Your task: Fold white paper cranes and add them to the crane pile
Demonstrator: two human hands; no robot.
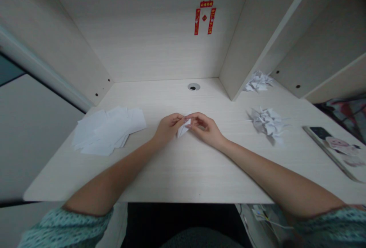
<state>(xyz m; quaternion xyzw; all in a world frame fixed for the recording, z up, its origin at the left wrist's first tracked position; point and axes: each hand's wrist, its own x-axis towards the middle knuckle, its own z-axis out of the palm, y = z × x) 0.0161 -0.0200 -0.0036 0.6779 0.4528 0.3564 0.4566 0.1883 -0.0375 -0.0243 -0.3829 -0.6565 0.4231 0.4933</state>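
Observation:
A small folded piece of white paper (183,129) is held over the middle of the desk, with a pointed lower end and a crease across it. My left hand (169,126) grips its left side, thumb on top and the other fingers curled. From the right, my right hand (206,129) pinches the upper right edge between thumb and index finger. Both hands are close together, and the fingers hide part of the paper. To the left lies a spread stack of white paper sheets (110,129). On the right sits a pile of folded white papers (268,122).
Another heap of folded papers (259,81) lies behind the upright divider (243,61). A phone in a decorated case (336,150) rests at the desk's right. Near the back panel is a round cable hole (193,87). The desk's front edge (183,202) runs below my forearms.

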